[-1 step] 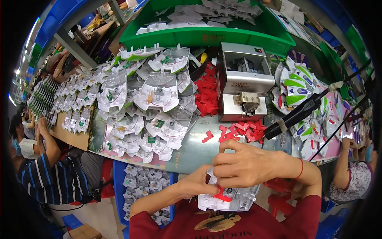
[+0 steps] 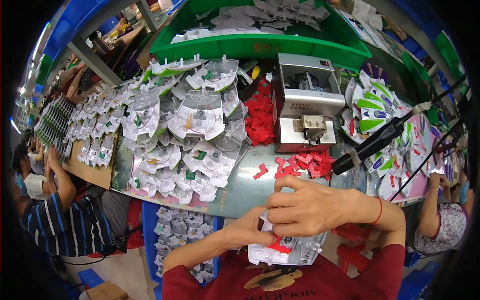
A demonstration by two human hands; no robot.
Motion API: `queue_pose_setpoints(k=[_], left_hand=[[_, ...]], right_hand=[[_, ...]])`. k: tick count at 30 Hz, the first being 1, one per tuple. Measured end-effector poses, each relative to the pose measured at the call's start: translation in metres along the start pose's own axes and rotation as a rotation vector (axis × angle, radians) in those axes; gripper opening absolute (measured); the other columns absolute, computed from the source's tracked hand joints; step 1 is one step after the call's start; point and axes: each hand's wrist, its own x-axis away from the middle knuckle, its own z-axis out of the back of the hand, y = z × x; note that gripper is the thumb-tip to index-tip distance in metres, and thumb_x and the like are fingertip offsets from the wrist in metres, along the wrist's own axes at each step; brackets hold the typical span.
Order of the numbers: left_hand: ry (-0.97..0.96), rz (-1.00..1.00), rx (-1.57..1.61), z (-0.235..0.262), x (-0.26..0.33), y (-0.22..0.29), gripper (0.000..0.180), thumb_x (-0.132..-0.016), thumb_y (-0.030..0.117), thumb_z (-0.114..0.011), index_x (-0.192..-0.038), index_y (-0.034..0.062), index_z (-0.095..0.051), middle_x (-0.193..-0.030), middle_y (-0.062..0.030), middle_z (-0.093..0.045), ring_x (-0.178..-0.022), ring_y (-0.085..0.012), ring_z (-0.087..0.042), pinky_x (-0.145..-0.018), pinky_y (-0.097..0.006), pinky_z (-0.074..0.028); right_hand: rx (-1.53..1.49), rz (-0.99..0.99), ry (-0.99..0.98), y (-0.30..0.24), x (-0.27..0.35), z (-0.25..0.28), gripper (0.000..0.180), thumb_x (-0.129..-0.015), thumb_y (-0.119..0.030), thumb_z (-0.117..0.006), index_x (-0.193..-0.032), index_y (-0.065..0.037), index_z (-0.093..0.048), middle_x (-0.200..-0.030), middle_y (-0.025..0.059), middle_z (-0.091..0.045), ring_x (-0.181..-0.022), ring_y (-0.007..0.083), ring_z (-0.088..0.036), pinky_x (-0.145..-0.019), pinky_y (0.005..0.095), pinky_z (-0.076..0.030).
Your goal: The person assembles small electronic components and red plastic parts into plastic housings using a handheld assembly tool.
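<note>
Basically no change vs. a moment ago: L hand (image 2: 244, 230) and R hand (image 2: 305, 210) sit approx. where they were, so work looks to be at the same pt. Shell (image 2: 272, 256) is in front of the shirt (image 2: 230, 280), near the bench (image 2: 240, 195), w/ a red piece (image 2: 280, 246) on it. L hand grips the shell's left side, thumb on top; R hand's fingers curl over it, tips hidden, so can't tell what they hold.

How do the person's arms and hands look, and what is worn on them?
The left hand and right hand wear no gloves. A thin red cord circles the right wrist. The dark red sleeves are short, leaving both forearms bare.
</note>
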Motion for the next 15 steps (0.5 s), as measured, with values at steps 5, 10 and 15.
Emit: queue_pose_setpoints(k=[5, 10, 15], left_hand=[[-0.024, -0.023, -0.018, -0.002, 0.000, 0.003, 0.021, -0.064, 0.000, -0.057, -0.085, 0.0008, -0.054, -0.074, 0.0026, -0.051, -0.068, -0.0033, -0.047, -0.055, -0.020, -0.035], [-0.016, -0.083, 0.033, -0.001, -0.004, 0.002, 0.019, -0.066, 0.002, -0.056, -0.085, 0.0000, -0.055, -0.073, 0.0035, -0.051, -0.065, -0.0025, -0.045, -0.054, -0.019, -0.034], [0.019, -0.074, -0.021, 0.013, -0.005, -0.012, 0.021, -0.067, 0.003, -0.055, -0.088, 0.0006, -0.055, -0.075, 0.0033, -0.051, -0.066, -0.0023, -0.046, -0.054, -0.019, -0.034]], right_hand=[[0.013, 0.003, -0.031, 0.002, 0.001, -0.003, 0.012, -0.069, -0.012, -0.057, -0.064, -0.006, -0.048, -0.070, 0.0034, -0.041, -0.071, 0.0190, -0.045, -0.075, 0.0381, -0.038], [0.039, 0.001, -0.025, 0.001, 0.004, -0.003, 0.011, -0.069, -0.012, -0.057, -0.065, -0.006, -0.049, -0.069, 0.0034, -0.040, -0.070, 0.0189, -0.044, -0.075, 0.0376, -0.037], [0.070, -0.004, -0.043, 0.002, 0.000, -0.002, 0.011, -0.064, -0.012, -0.056, -0.060, -0.005, -0.050, -0.068, 0.0043, -0.042, -0.073, 0.0198, -0.044, -0.073, 0.0357, -0.038]])
